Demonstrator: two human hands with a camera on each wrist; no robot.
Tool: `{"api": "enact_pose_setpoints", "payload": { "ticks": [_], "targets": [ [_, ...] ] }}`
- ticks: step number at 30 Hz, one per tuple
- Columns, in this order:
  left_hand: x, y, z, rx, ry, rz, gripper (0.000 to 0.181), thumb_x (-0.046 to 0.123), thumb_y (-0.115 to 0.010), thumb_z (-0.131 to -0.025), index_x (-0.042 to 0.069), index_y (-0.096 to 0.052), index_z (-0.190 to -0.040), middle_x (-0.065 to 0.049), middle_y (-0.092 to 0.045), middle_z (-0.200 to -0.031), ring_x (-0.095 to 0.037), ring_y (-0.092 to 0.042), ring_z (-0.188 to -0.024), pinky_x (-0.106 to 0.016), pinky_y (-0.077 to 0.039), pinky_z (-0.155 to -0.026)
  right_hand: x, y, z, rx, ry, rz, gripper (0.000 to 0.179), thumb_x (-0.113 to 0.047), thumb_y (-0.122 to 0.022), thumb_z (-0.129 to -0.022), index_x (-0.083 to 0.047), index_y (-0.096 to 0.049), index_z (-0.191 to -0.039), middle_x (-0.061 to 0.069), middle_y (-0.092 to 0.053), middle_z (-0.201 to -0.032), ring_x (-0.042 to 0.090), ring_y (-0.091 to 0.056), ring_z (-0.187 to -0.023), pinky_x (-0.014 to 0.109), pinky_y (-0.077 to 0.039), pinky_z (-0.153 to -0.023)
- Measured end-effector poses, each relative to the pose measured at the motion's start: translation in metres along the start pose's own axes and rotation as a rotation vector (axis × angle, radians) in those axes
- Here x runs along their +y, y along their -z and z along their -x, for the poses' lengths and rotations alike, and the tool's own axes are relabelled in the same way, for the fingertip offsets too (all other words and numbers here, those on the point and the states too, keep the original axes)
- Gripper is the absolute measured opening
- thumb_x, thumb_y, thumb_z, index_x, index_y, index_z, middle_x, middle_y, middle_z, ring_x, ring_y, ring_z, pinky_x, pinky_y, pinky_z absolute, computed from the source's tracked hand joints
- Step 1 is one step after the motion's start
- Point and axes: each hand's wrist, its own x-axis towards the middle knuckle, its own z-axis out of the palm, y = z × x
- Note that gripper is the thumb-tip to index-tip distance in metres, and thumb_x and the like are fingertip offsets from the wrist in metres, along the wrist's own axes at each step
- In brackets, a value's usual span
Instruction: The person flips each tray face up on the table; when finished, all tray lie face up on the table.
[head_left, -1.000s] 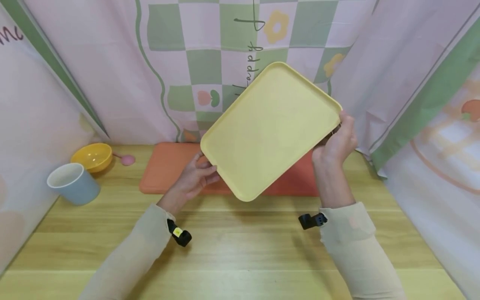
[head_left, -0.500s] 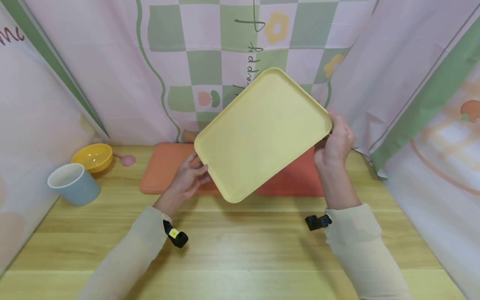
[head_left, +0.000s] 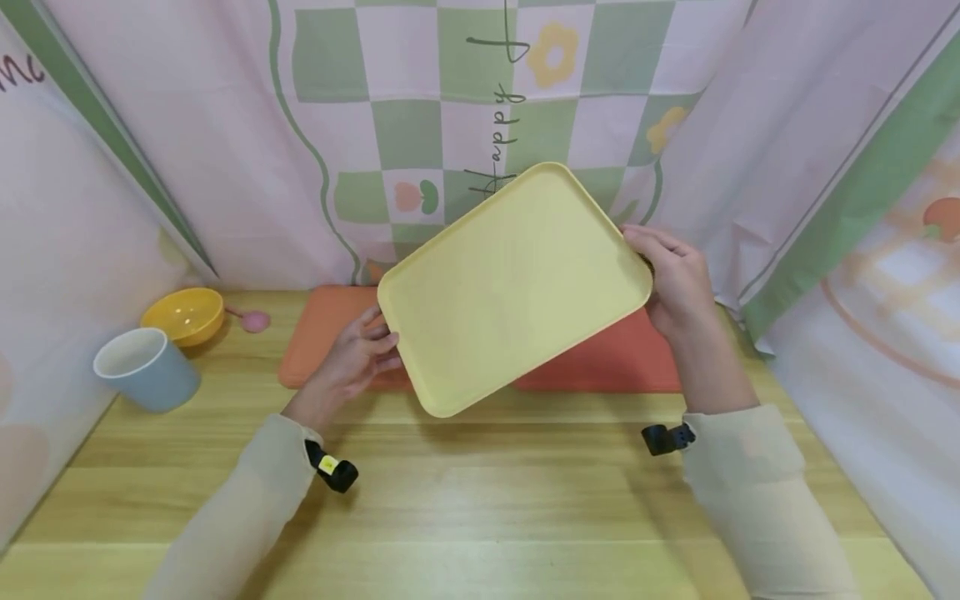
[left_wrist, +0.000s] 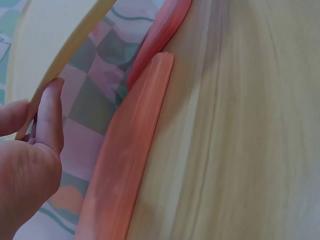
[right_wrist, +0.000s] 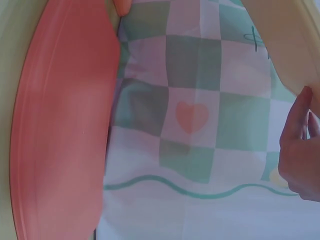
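A yellow rectangular tray (head_left: 517,287) is held up, tilted, above the table by both hands. My left hand (head_left: 352,354) pinches its lower left edge; in the left wrist view, the thumb and fingers (left_wrist: 50,115) of that hand lie on opposite faces of the rim. At the right end, my right hand (head_left: 681,279) grips the edge near the corner, its thumb side up. Below and behind the yellow tray lie an orange tray (head_left: 318,337) on the left and a red tray (head_left: 622,358) on the right. The yellow tray partly hides both.
At the back left stand a light blue cup (head_left: 161,375) and a yellow bowl (head_left: 183,321), with a pink spoon (head_left: 256,321) beside the bowl. A checked cloth curtain (head_left: 408,133) hangs behind the wooden table (head_left: 480,508), and more cloth closes both sides.
The yellow tray has moved left and down and turned to a flatter slant. My left hand has shifted left with it, while my right hand has slid up along the tray's right edge.
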Motion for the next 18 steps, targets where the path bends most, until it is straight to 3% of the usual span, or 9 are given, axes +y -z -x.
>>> {"api": "enact_pose_setpoints", "payload": {
  "ticks": [6,10,18],
  "targets": [
    [0.006,0.004,0.003,-0.043,-0.001,-0.046,0.068,-0.011,-0.042,-0.103,0.006,-0.014,-0.163,-0.003,-0.070,-0.109,-0.015,-0.072,-0.085,-0.031,-0.061,-0.076,-0.001,0.006,-0.004,-0.020,-0.052,0.070,0.017,-0.013,-0.078,-0.091,-0.006,-0.079,-0.107,0.005,-0.072,-0.100,0.014,-0.071,-0.078,0.024,-0.060,-0.066],
    [0.009,0.007,0.006,-0.071,0.007,-0.076,0.068,-0.010,-0.043,-0.104,0.006,-0.013,-0.163,-0.003,-0.070,-0.109,-0.015,-0.073,-0.088,-0.032,-0.061,-0.078,0.000,0.008,-0.004,-0.015,-0.067,0.120,0.020,-0.014,-0.080,-0.090,-0.007,-0.079,-0.108,0.004,-0.067,-0.111,0.013,-0.070,-0.082,0.023,-0.060,-0.070],
    [0.014,0.013,0.010,-0.076,0.027,-0.111,0.068,-0.010,-0.043,-0.103,0.003,-0.010,-0.162,0.000,-0.071,-0.105,-0.014,-0.072,-0.086,-0.032,-0.062,-0.076,0.002,0.014,-0.003,-0.068,-0.135,0.325,0.042,-0.019,-0.079,-0.091,-0.008,-0.069,-0.130,0.000,-0.069,-0.112,0.013,-0.071,-0.089,0.025,-0.060,-0.076]
  ]
}}
